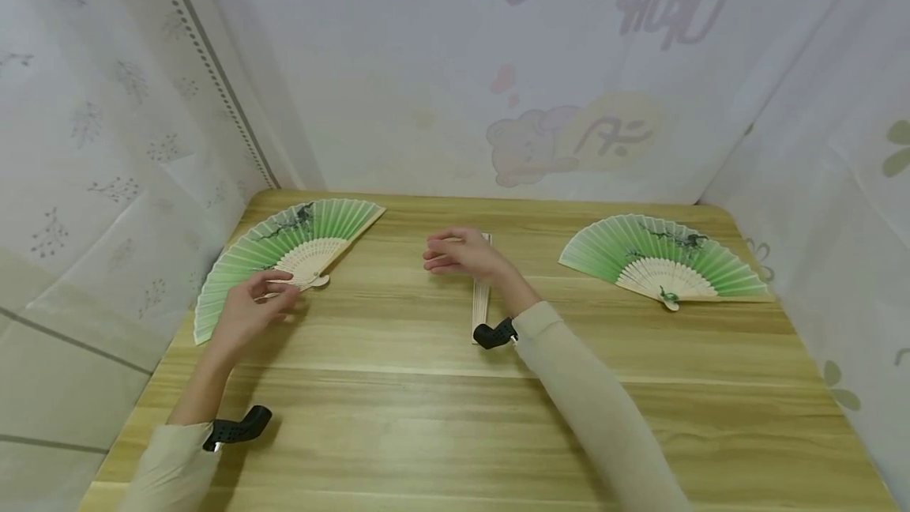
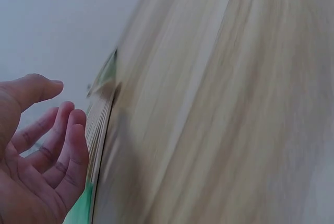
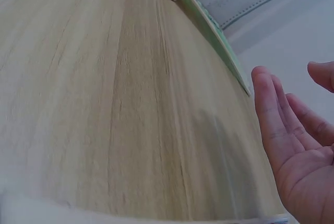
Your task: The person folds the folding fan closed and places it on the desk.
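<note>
Two green folding fans lie spread on the table: the left fan (image 1: 313, 255) at the far left, the right fan (image 1: 664, 267) at the far right. Between them lies a folded fan (image 1: 480, 303), its pale ribs closed together, partly hidden by my right hand and wrist. My left hand (image 1: 252, 310) hovers at the near edge of the left fan, fingers loosely bent and holding nothing. Above the folded fan's upper part is my right hand (image 1: 465, 253), relaxed and holding nothing. Both wrist views show bare palms, the left hand (image 2: 44, 156) and the right hand (image 3: 297, 140).
The wooden table (image 1: 398, 425) has rounded far corners. A white printed curtain (image 1: 398, 85) hangs behind it, with more patterned cloth at both sides. Black wrist cameras sit on each cuff, the left camera (image 1: 245, 427) and the right camera (image 1: 494, 334).
</note>
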Demonstrator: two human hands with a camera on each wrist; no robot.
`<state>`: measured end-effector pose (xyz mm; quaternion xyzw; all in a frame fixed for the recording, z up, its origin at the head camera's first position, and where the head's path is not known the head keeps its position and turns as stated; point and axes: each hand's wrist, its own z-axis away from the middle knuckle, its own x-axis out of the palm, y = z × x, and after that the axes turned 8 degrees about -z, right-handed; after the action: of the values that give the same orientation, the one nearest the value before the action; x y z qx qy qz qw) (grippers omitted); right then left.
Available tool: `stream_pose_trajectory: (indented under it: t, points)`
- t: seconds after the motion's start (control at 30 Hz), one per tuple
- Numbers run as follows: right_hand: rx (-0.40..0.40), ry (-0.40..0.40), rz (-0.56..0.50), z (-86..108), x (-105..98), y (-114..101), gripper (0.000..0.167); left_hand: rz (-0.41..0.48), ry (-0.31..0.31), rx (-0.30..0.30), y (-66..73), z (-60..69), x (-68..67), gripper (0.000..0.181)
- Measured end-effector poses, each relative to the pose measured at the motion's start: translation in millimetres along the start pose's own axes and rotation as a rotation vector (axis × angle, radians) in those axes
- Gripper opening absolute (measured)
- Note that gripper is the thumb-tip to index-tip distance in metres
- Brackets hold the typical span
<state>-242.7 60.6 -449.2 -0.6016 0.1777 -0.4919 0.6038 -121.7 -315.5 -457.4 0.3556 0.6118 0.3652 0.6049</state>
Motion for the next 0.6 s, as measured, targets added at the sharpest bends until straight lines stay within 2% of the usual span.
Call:
stream_pose_trajectory:
  t: [0.2,0.43,0.6]
  points:
    - [0.037,0.003,-0.091,-10.4,9.9,12.5,0.044,-0.062,0.059,-0.034,-9.7,13.9,-19.3,0.047]
    - [0.040,-0.015,-0.086,-14.2,16.4,22.0,0.042,-0.079,0.146,-0.023,-19.4,31.2,-32.8,0.035]
    - [0.044,-0.026,-0.085,-16.1,18.0,25.2,0.041,-0.157,0.233,-0.072,-25.3,41.1,-36.0,0.038]
